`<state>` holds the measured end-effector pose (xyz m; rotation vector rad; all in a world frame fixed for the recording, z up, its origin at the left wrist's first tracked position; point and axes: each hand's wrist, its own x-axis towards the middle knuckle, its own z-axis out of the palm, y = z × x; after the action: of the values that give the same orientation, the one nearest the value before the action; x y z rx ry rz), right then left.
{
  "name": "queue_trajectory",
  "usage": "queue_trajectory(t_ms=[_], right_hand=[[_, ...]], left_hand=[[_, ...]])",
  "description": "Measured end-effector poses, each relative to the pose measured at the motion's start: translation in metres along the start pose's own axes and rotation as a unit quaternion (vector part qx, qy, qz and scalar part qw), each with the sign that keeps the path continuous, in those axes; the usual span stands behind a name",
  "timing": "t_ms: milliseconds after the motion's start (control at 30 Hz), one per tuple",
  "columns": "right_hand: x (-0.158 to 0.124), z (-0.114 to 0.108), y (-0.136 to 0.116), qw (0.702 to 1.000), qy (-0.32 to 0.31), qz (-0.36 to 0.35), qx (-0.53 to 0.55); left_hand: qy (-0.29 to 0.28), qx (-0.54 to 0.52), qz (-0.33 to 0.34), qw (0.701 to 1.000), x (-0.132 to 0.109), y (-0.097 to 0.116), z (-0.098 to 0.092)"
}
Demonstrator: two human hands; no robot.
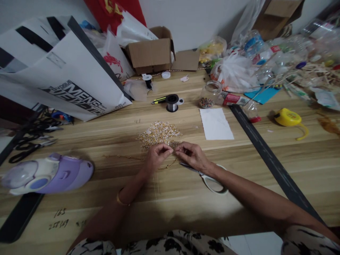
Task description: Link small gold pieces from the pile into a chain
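My left hand (157, 154) and my right hand (191, 154) meet fingertip to fingertip over the wooden table (170, 198), both pinched on something tiny I cannot make out. Just beyond them lies a pile of small gold and clear beads (159, 134). A thin strand with beads (124, 157) trails left from my left hand along the table. White-handled scissors (212, 180) lie under my right wrist. A gold bangle (120, 201) sits on my left wrist.
A spool of clear thread (172, 102), a glass jar of coloured beads (208, 95), a white paper sheet (216, 124) and a yellow tape measure (288, 118) lie beyond. A purple bottle (50, 173) lies left. A black ruler (268, 156) crosses right. Bags and a cardboard box (151, 51) line the back.
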<state>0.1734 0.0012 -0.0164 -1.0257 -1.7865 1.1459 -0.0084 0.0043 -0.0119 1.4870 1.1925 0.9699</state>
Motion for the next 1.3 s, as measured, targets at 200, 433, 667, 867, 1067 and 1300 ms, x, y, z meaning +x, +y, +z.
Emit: queue_trajectory(t_ms=[200, 433, 667, 867, 1067, 1300], right_hand=[[0.0, -0.001, 0.001, 0.999, -0.003, -0.017, -0.027], [0.003, -0.005, 0.0, 0.997, 0.04, -0.046, -0.048], [0.003, -0.004, 0.004, 0.998, 0.059, -0.015, -0.036], [0.003, -0.003, 0.004, 0.998, 0.057, -0.005, -0.032], [0.004, -0.003, 0.003, 0.998, 0.051, 0.0, -0.032], [0.003, -0.003, 0.003, 0.998, 0.051, -0.003, -0.036]], left_hand=[[-0.005, 0.001, 0.002, 1.0, 0.0, -0.002, 0.0], [0.084, 0.025, -0.011, 0.996, 0.008, -0.006, -0.018], [0.126, 0.076, 0.029, 0.989, 0.016, -0.008, -0.038], [0.095, 0.166, 0.078, 0.978, 0.019, -0.003, -0.045], [-0.011, 0.304, 0.161, 0.939, 0.022, -0.007, -0.05], [-0.052, 0.405, 0.226, 0.884, 0.02, -0.015, -0.047]])
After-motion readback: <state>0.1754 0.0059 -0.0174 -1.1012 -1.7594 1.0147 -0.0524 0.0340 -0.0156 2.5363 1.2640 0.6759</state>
